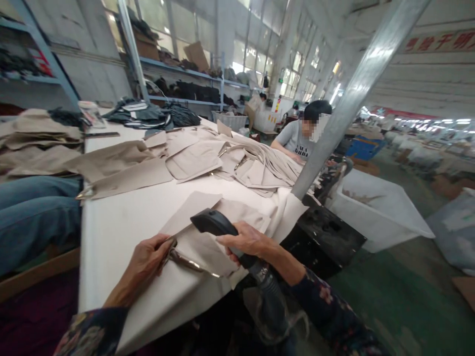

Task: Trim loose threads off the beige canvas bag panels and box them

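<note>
My left hand (153,253) is closed on the edge of a beige cloth piece (208,247) at the front of the white table. A gold-toned metal zipper (195,266) runs along this piece from my fingers. My right hand (248,241) is wrapped round the handle of a black handheld suction nozzle (213,221), its broad head lying over the cloth. From its lower end a ribbed hose (272,299) hangs down past the table's edge. Part of the cloth's near side is hidden under my right hand and the nozzle.
Across the white table (111,237) lie more beige pieces (196,158), some with zippers, and dark folded garments (137,113). A metal post (341,109) slants up at the right. Beyond it stands a white bin (374,207). A co-worker (297,136) sits across; another person's knees (40,212) show left.
</note>
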The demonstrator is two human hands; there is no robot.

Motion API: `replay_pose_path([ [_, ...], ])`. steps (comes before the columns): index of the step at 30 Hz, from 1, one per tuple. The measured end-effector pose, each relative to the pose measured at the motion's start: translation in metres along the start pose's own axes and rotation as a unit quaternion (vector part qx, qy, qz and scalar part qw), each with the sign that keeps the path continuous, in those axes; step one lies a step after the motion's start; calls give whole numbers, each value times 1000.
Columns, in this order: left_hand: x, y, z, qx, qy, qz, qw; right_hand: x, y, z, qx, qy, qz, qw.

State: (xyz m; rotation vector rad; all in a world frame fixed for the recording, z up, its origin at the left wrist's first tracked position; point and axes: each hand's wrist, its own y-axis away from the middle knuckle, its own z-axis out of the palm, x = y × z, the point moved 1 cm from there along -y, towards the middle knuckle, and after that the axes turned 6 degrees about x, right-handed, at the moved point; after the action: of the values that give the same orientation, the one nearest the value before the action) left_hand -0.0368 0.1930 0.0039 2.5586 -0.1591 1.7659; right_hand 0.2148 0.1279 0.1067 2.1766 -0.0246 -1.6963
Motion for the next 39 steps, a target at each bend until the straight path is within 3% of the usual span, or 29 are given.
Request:
replay_pose_path([
  [3,10,5,-2,35,-91,62,993,17,42,-31,45,27,-5,999],
  [6,23,27,1,153,-130,130,971,46,69,-61,113,73,23,991],
  [8,26,49,11,250,-109,101,957,66,73,-76,155,69,56,984],
  [10,23,70,27,289,-32,3,957,81,69,-85,170,63,73,981],
  [13,19,89,47,274,141,-103,946,88,59,-91,174,57,79,980],
  [18,36,78,45,233,401,-224,857,71,57,-94,167,37,26,985],
  [21,47,56,37,178,435,-303,829,59,66,-90,146,36,-11,989],
  [24,47,29,36,142,432,-348,820,53,76,-80,120,31,-17,992],
  [28,43,-2,47,142,418,-326,836,47,90,-66,84,42,-19,995],
  [31,42,-11,57,167,407,-250,863,40,100,-61,73,75,-25,994],
  [39,43,17,60,167,336,-34,926,19,91,-45,15,77,-43,996],
])
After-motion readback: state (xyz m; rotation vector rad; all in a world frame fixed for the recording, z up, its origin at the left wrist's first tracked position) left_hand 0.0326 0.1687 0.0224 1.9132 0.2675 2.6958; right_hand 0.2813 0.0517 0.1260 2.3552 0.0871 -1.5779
